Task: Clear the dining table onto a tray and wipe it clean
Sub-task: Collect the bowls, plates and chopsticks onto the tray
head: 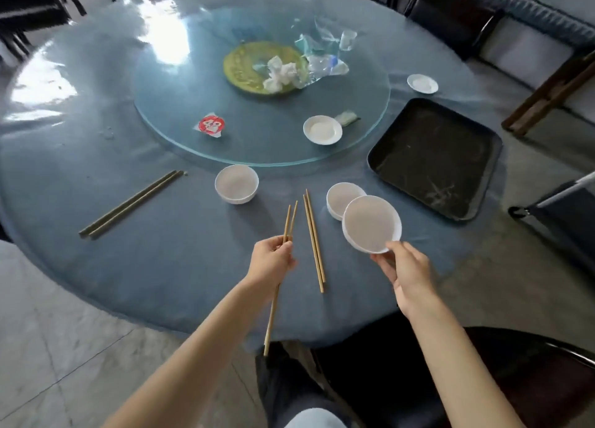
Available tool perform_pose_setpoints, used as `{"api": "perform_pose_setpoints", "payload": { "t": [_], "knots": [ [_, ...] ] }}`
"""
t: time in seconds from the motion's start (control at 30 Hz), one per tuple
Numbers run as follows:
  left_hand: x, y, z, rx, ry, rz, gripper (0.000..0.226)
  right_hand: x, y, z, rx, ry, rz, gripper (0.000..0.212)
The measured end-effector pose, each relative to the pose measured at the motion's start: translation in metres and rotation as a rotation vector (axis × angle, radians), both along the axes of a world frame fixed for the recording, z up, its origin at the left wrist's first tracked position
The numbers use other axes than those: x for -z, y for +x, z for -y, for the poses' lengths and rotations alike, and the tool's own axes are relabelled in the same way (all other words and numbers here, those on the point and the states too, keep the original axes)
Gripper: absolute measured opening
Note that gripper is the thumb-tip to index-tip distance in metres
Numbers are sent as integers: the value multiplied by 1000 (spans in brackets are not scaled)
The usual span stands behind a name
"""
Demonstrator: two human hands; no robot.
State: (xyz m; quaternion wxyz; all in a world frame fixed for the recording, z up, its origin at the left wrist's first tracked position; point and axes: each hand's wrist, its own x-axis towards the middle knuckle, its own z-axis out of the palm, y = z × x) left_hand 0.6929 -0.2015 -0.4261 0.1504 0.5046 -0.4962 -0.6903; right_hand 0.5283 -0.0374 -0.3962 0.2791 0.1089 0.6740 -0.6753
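A: Where is the tray sitting?
B: The black tray (434, 157) is lying on the right side of the round counter (96, 266), holding nothing but scuff marks.

A: And the hands?
B: The right hand (407, 266) is pinching the near rim of a white bowl (372, 223), thumb on top, holding it tilted above the counter; the bowl is looking empty. The left hand (273, 257) is curling its grip around a pair of chopsticks (273, 311), tips pointing away.

A: What else is waiting near them?
B: A second white bowl (341, 197) is sitting just behind the held one, partly hidden by it, and a third bowl (236, 183) is standing to the left of that; both are showing nothing inside. A loose pair of chopsticks (314, 239) is lying between the hands, and a darker pair (132, 204) is resting well off to the left.

A: And farther out?
B: On the glass turntable (257, 144) a small white dish (322, 130) is sitting beside a clear wrapper (346, 118), with a red-and-white packet (211, 124) to its left. At the centre, crumpled napkins (280, 73) are piling on a yellow-green disc (244, 65) next to crushed plastic wrap (325, 60). Another small dish (422, 83) is sitting beyond the tray.
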Motion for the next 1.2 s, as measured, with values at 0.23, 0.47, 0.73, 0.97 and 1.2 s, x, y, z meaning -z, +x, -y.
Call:
{"api": "perform_pose_setpoints", "payload": {
  "t": [0.23, 0.47, 0.73, 0.97, 1.2],
  "knots": [
    [41, -91, 51, 83, -69, 262, 21, 37, -71, 82, 41, 137, 37, 24],
    [69, -130, 65, 65, -153, 449, 35, 67, -93, 114, -26, 285, 72, 19],
    [84, -144, 64, 151, -222, 580, 14, 77, -94, 115, -69, 323, 58, 30],
    [71, -166, 65, 490, -301, 931, 38, 79, -94, 117, -23, 304, 114, 21],
    [71, -174, 73, 599, -347, 959, 33, 87, -86, 127, 40, 247, 251, 20]
  ]
}}
